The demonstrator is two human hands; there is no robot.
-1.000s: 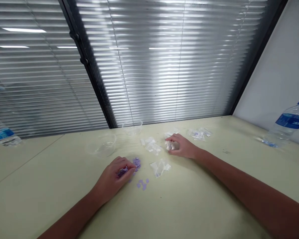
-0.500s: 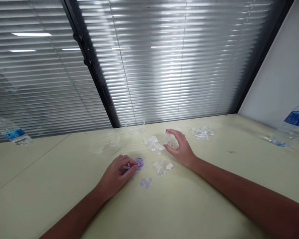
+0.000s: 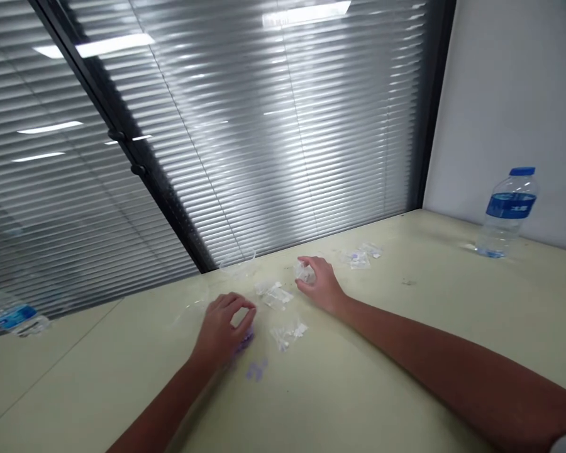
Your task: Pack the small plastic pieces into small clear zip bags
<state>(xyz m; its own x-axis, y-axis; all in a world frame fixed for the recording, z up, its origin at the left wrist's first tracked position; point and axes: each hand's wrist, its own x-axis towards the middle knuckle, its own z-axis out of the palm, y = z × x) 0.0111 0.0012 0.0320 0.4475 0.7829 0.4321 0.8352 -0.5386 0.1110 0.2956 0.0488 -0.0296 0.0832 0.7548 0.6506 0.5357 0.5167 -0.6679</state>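
Observation:
My left hand [image 3: 223, 329] is raised just above a pile of small purple pieces [image 3: 246, 340], thumb and fingertips pinched together. Whatever may be between those fingertips is too small to make out. A few loose purple pieces [image 3: 256, 370] lie nearer to me. Farther back, my right hand [image 3: 324, 286] curls its thumb and fingers around a small clear plastic bag [image 3: 304, 272]. Between the hands lie a clear bag with white slips [image 3: 287, 335] and another such bag [image 3: 274, 294].
Several more small bags [image 3: 361, 256] lie at the back right. Two clear round containers, one near [image 3: 191, 311] and one far [image 3: 237, 267], stand behind my left hand. Water bottles stand at right [image 3: 507, 214] and left [image 3: 14, 314]. Blinds [image 3: 264, 157] rise behind the table [image 3: 358, 390].
My left hand has lifted from within the purple pile to above it. The right hand opened wider around the clear plastic, then closed in somewhat. The view has tilted and turned right.

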